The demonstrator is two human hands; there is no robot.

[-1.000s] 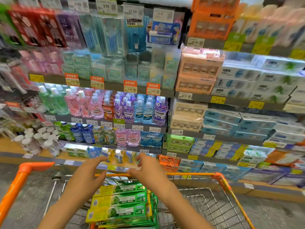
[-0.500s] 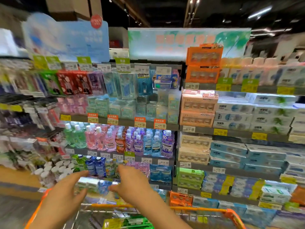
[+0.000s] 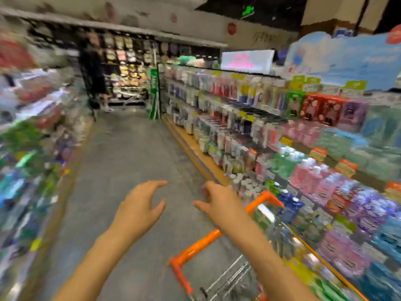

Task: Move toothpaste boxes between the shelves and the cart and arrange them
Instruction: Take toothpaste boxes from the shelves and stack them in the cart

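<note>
The frame is blurred by motion. My left hand (image 3: pixel 141 207) and my right hand (image 3: pixel 219 203) hover in the air over the aisle floor, fingers spread and loosely curved, holding nothing. The orange-rimmed wire cart (image 3: pixel 195 246) stands below and to the right of my hands, and my right forearm crosses over its rim. A sliver of green toothpaste boxes (image 3: pixel 332 291) shows in the cart at the bottom right. No toothpaste shelves are visible.
The shelf unit on the right (image 3: pixel 303 161) holds mouthwash bottles and hanging packs. Another shelf row (image 3: pixel 28 148) lines the left. Grey aisle floor (image 3: pixel 121 153) runs ahead between them. A person in dark clothes (image 3: pixel 95 77) stands at the far end.
The view has swung left, from facing the shelves to looking down the aisle. Both hands stay raised and empty. The cart now sits at the lower right.
</note>
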